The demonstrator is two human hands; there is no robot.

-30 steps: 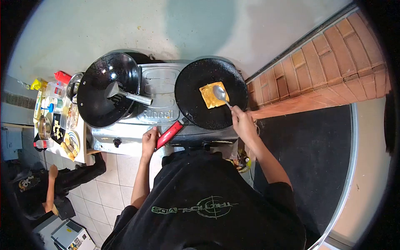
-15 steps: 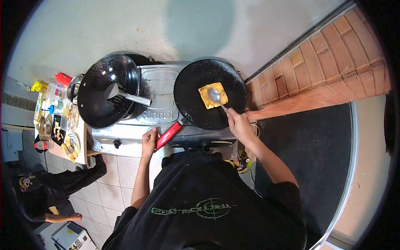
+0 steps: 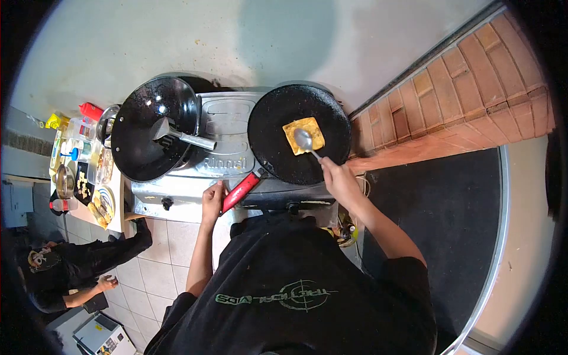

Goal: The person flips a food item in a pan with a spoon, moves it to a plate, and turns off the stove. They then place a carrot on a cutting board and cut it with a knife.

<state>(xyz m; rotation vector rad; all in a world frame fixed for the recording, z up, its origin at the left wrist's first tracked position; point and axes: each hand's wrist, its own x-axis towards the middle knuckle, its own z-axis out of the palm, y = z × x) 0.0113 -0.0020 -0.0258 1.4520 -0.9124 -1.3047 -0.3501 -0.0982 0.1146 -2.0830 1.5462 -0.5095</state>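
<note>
A flat black frying pan point(image 3: 272, 154) sits on the right side of the stove. On it lies a square, golden-brown slice of bread point(image 3: 315, 138). My right hand point(image 3: 343, 183) is closed around the handle of a metal spoon point(image 3: 303, 139), whose bowl rests on the middle of the slice. My left hand point(image 3: 214, 202) is closed at the near end of the pan's red handle point(image 3: 242, 192); most of its fingers are hidden.
A black wok point(image 3: 139, 118) with a metal spatula point(image 3: 192, 139) in it stands left on the steel stove point(image 3: 228, 127). A table point(image 3: 116, 204) further left holds bottles, bowls and food. Another person point(image 3: 89, 266) is at lower left; a brick ledge point(image 3: 444, 100) is right.
The spoon's bowl has shifted very slightly down on the slice. At lower left, the other person's hand has risen. My left hand stays at the handle.
</note>
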